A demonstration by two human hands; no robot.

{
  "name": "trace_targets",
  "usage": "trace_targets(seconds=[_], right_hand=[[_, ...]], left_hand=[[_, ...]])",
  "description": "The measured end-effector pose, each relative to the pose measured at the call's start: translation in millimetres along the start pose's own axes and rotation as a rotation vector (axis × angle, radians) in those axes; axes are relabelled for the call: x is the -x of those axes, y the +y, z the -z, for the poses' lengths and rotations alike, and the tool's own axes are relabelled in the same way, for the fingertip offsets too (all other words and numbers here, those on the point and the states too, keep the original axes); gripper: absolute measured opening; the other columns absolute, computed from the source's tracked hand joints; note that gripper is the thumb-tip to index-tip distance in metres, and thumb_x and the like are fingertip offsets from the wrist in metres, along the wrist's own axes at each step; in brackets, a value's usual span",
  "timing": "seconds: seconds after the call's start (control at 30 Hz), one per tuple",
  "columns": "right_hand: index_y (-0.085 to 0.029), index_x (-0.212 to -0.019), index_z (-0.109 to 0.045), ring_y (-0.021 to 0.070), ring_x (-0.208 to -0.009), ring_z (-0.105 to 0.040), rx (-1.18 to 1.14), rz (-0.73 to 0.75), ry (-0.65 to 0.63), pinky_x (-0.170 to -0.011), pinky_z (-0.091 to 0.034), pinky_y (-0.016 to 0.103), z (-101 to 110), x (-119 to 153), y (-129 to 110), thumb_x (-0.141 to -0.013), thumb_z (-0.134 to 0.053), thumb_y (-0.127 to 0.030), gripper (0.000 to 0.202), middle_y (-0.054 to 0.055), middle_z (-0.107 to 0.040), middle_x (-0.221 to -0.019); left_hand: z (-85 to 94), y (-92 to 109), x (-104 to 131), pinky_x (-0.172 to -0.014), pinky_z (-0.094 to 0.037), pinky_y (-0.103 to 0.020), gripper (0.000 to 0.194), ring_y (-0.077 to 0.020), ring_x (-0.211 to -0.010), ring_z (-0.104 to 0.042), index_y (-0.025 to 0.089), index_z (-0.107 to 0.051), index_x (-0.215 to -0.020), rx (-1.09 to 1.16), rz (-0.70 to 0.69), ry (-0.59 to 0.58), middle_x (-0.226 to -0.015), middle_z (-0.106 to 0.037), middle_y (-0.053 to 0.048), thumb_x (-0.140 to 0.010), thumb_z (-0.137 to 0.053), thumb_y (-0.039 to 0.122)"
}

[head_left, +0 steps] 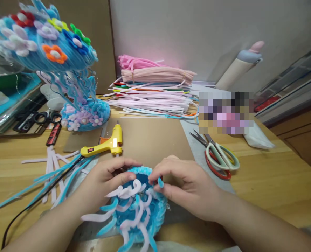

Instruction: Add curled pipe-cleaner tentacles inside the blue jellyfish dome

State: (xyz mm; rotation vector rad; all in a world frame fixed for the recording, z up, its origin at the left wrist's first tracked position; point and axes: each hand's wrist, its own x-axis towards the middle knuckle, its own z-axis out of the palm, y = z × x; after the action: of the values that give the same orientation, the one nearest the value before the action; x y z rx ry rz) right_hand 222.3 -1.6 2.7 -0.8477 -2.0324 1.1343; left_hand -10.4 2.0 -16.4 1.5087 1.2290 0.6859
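A round blue pipe-cleaner piece (155, 218) with curled white and blue strands hanging from it is tilted toward me, low in the centre. My left hand (112, 178) is closed around its upper left edge, thumb on the inside. At the upper right rim, my right hand (185, 185) pinches a short blue pipe-cleaner end (160, 182) between thumb and fingertips. Parts of the fingers on both hands are hidden behind the piece or each other. A yellow glue gun (109, 142) stands just beyond my left hand.
A large blue pipe-cleaner jellyfish with felt-like flowers (45, 49) stands at back left. Bundles of pipe cleaners (155, 77) are stacked against the wall. Scissors (215, 154) lie at right beside a brown board (155, 136). Loose strips (52, 171) and a black cord (34, 203) lie left.
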Motion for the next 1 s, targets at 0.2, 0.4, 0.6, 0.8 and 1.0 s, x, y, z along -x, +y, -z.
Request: trace_targets(seconds=[0.2,0.4,0.6,0.8,1.0], right_hand=[[-0.014,-0.092,-0.07,0.0148,-0.086,-0.066,-0.083,0.046,0.028,-0.077,-0.051,0.026,0.6,-2.9,5.1,-0.084,-0.063,-0.004,0.015,0.008,-0.069,-0.094],[-0.019,-0.089,-0.068,0.0157,-0.084,-0.066,-0.021,0.069,0.03,-0.076,-0.049,0.028,0.8,-1.2,9.5,-0.085,-0.06,-0.007,0.015,0.005,-0.072,-0.089],[-0.021,-0.094,-0.067,0.0159,-0.081,-0.066,0.021,-0.027,0.041,-0.073,-0.05,0.028,0.7,0.4,7.2,-0.089,-0.062,-0.015,0.009,0.004,-0.072,-0.088],[-0.022,-0.093,-0.068,0.0167,-0.084,-0.067,0.057,-0.019,0.014,-0.076,-0.051,0.029,3.4,-0.3,5.5,-0.089,-0.062,-0.015,0.011,0.004,-0.074,-0.09],[-0.025,-0.095,-0.069,0.0173,-0.093,-0.067,0.122,-0.113,-0.019,-0.082,-0.049,0.029,10.6,2.4,3.4,-0.09,-0.06,-0.016,0.013,0.003,-0.074,-0.099]], left_hand=[[-0.7,-0.2,1.1,-0.07,-0.054,-0.022,0.025,-0.0179,-0.082,-0.071,0.021,-0.075,-0.1,-0.04,0.019,0.019,-0.091,-0.078,-0.003,-0.082,-0.065,0.034],[-4.4,3.7,1.6,-0.071,-0.054,-0.026,0.032,-0.0197,-0.082,-0.069,0.018,-0.073,-0.103,-0.041,0.087,0.056,-0.092,-0.077,-0.006,-0.085,-0.062,0.041],[-5.7,9.1,4.2,-0.073,-0.055,-0.029,0.031,-0.0218,-0.084,-0.071,0.016,-0.073,-0.103,0.02,0.105,0.081,-0.093,-0.078,-0.007,-0.084,-0.062,0.038],[-6.8,11.7,5.6,-0.077,-0.056,-0.031,0.029,-0.0225,-0.091,-0.071,0.018,-0.072,-0.106,0.002,0.074,0.057,-0.1,-0.077,-0.007,-0.085,-0.062,0.036],[4.1,15.4,14.4,-0.08,-0.056,-0.028,0.033,-0.0209,-0.095,-0.07,0.021,-0.069,-0.111,-0.051,0.06,0.124,-0.111,-0.074,-0.006,-0.087,-0.06,0.041]])
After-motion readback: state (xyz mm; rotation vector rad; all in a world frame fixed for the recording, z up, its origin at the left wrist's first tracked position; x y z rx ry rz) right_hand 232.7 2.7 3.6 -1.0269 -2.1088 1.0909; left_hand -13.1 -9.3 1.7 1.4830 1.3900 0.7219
